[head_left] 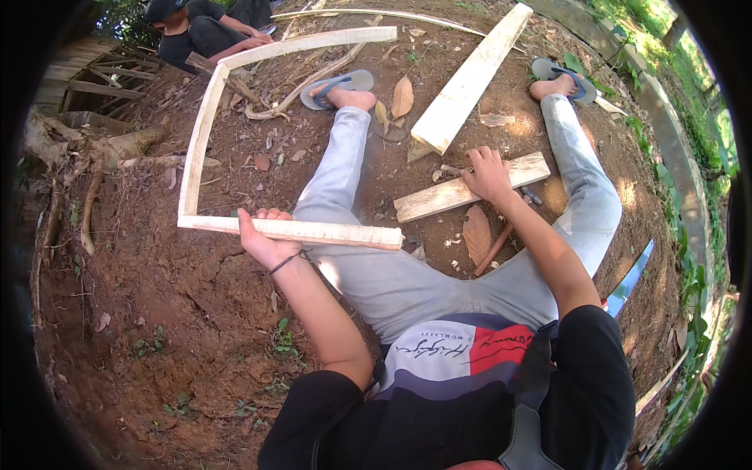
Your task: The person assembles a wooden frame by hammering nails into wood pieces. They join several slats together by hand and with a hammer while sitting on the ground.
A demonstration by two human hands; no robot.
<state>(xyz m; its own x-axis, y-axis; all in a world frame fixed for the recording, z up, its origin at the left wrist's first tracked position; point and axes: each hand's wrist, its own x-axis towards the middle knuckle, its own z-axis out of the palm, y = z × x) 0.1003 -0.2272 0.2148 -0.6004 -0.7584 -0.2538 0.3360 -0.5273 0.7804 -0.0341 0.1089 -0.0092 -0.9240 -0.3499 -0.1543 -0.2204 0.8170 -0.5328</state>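
Left of the short plank (470,188) between your legs lies the wooden frame (205,133), the long board (470,78) beyond it.

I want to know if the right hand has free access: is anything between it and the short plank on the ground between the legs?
Nothing visible. The right hand already rests on the short plank, fingers at its far edge beside a dark tool. The left hand grips the wooden frame.

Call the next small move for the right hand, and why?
Probably close the right hand on the hammer and lift it. The hand lies on the short plank over the hammer's head end, handle free between the legs, while the left hand already grips the wooden frame.
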